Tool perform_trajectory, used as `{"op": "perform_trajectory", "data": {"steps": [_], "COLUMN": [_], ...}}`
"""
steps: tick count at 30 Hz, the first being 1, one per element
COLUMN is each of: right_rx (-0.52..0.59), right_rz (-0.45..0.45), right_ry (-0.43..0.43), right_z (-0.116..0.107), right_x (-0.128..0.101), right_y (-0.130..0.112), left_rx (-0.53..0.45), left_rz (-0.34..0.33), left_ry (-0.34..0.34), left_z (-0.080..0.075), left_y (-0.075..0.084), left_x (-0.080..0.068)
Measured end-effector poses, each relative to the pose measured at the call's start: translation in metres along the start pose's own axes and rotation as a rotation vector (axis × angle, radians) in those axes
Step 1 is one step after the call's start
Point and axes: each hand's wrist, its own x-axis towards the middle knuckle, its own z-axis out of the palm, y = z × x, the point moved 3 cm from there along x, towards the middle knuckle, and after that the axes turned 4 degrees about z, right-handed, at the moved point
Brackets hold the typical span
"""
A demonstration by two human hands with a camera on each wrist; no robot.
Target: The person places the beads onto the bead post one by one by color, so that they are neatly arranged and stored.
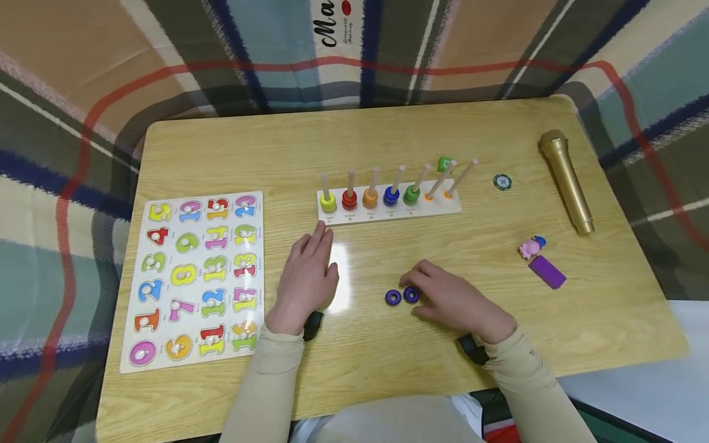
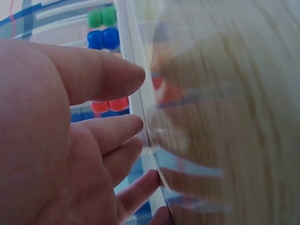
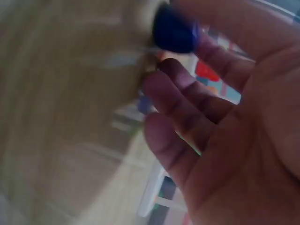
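Observation:
My left hand [image 1: 308, 277] lies on the table with fingers extended, its fingertips close to the front left edge of a white counting board [image 1: 360, 216]. Pegs rise from the board, carrying yellow, red, orange, blue and green rings. My right hand [image 1: 451, 298] is at the table's middle, fingers loosely bent. Between its thumb and index finger is a dark blue ring [image 1: 411, 295], flat on the table. Beside it on the left lies another dark blue ring [image 1: 392, 298]. The right wrist view shows a blue ring [image 3: 173, 33] partly covered by the thumb.
A number puzzle board [image 1: 199, 280] takes up the table's left side. Behind the pegs sits a green block [image 1: 445, 163]. To the right are a round chip [image 1: 502, 181], a gold microphone [image 1: 566, 181], a pink figure [image 1: 529, 248] and a purple block [image 1: 547, 272].

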Motion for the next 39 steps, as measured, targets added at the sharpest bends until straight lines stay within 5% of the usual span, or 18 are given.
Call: {"op": "perform_trajectory", "data": {"steps": [7, 14, 18, 29, 39], "right_rx": [0.074, 0.184, 0.238, 0.238, 0.189], "right_rz": [0.072, 0.168, 0.245, 0.271, 0.263], "right_ry": [0.200, 0.724, 0.919, 0.942, 0.876], "right_z": [-0.016, -0.072, -0.098, -0.115, -0.106], "right_x": [0.006, 0.020, 0.035, 0.056, 0.044], "right_y": [0.012, 0.034, 0.039, 0.043, 0.036], "left_rx": [-0.007, -0.006, -0.010, -0.005, -0.001], "left_rz": [0.000, 0.004, -0.001, 0.014, 0.014], "left_ry": [0.011, 0.014, 0.014, 0.028, 0.027], "left_z": [-0.001, 0.000, 0.002, 0.001, 0.002], "left_y": [-0.004, -0.005, -0.004, -0.001, -0.003], "left_x": [-0.002, -0.002, -0.003, -0.002, -0.002]}}
